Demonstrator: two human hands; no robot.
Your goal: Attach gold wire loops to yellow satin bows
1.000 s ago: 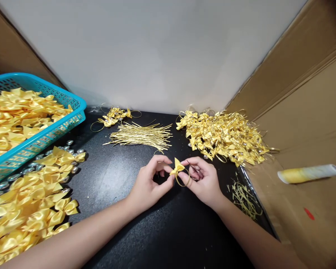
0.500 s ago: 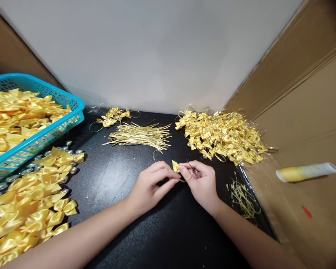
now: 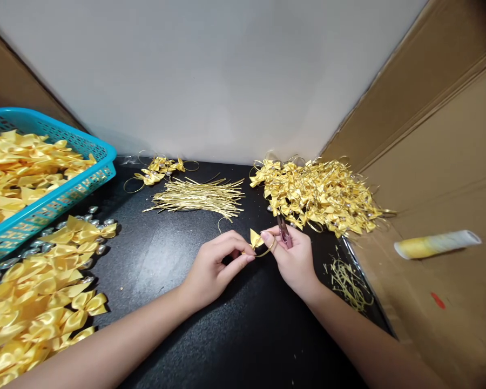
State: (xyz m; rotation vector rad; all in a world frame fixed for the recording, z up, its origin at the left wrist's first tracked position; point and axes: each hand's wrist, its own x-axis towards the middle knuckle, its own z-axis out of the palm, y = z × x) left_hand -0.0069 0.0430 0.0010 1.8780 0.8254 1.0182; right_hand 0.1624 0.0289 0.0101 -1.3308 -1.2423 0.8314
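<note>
My left hand (image 3: 218, 262) pinches a small yellow ribbon bow (image 3: 255, 237) between thumb and fingertips; part of the bow is hidden behind them. A gold cord (image 3: 264, 253) runs from it in a curve toward my right hand (image 3: 295, 265), whose thumb and forefinger are closed at the cord. Tucked in that same hand is a small pair of dark reddish thread snips (image 3: 284, 232), blades pointing up and away. Just beyond the hands lies a bundle of cut gold cords (image 3: 200, 197), one loose end curling toward my left hand.
Finished-looking bows with cord loops form a large pile (image 3: 319, 194) at back right and a small group (image 3: 157, 170) at back left. A blue basket (image 3: 105, 162) holds bows; more bows (image 3: 44, 292) and silvery beads (image 3: 8, 263) lie beside it. Cord scraps (image 3: 348, 283) lie right.
The snips have swung up into clearer view in my right hand. My right fingers have moved slightly away from the bow, showing more cord. The whole view has shifted a little.
</note>
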